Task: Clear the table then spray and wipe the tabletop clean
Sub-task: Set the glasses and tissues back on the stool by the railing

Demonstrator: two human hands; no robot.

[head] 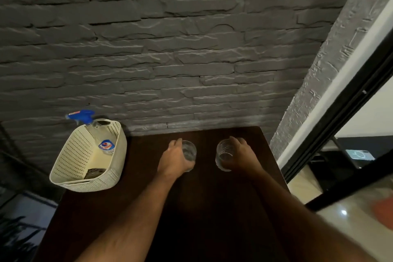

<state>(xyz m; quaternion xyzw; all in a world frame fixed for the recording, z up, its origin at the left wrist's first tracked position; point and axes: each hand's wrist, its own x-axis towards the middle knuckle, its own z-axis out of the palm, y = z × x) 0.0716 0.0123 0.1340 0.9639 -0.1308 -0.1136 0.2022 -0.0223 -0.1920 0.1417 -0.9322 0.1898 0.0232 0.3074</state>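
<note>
There is a single view, from a camera worn on the person's head, looking forward and steeply down over the tabletop (212,198). The tabletop is the landmark: it fills the lower middle of the frame and runs away from the camera to the brick wall (170,49), which takes up the whole upper half. The camera sits close above the tabletop's near end, so both forearms enter from the bottom edge and stretch toward its far end. Left of the tabletop a strip of floor shows; right of it, a dark door frame (340,123). Wide-angle bending curves the edges.
</note>
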